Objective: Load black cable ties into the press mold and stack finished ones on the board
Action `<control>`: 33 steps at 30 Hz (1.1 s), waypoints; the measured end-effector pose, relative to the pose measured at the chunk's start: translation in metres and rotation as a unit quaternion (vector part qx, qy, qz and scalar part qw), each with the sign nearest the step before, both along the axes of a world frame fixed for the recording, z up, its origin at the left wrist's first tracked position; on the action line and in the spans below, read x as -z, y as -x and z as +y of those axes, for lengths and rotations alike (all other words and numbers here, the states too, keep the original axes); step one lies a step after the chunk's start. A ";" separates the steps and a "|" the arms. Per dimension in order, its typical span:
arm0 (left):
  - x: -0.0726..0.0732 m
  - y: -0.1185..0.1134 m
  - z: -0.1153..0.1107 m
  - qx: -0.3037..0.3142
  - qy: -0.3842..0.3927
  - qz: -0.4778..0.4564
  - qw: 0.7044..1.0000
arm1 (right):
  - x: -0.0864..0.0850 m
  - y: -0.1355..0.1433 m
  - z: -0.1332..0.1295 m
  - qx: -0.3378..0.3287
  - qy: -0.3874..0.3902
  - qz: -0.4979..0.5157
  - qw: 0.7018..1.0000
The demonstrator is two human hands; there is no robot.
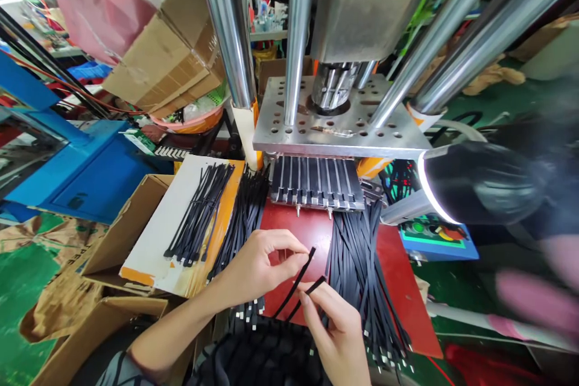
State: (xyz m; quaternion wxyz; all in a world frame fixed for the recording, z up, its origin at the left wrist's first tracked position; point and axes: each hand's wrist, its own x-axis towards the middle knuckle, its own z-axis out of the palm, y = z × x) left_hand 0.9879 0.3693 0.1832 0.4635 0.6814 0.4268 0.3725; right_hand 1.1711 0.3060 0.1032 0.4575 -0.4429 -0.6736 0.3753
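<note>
Two black strips [295, 287] in front of the grooved block [316, 180] are pinched between thumb and finger, one in the left hand [266, 259], one in the right hand [335, 319]. Strip bundles [355, 259] flank the block; a steel plate [339, 149] overhangs it

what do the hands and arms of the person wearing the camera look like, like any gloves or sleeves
The left hand and right hand are both bare, with no gloves, rings or watch visible. The left forearm is uncovered up to a grey sleeve with dark lines, at the bottom edge. No sleeve shows on the right.
</note>
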 end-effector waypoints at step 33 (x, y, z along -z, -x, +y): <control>0.011 0.020 0.069 -0.092 -0.142 0.016 0.985 | 0.014 0.013 0.023 -0.145 0.205 -0.021 0.968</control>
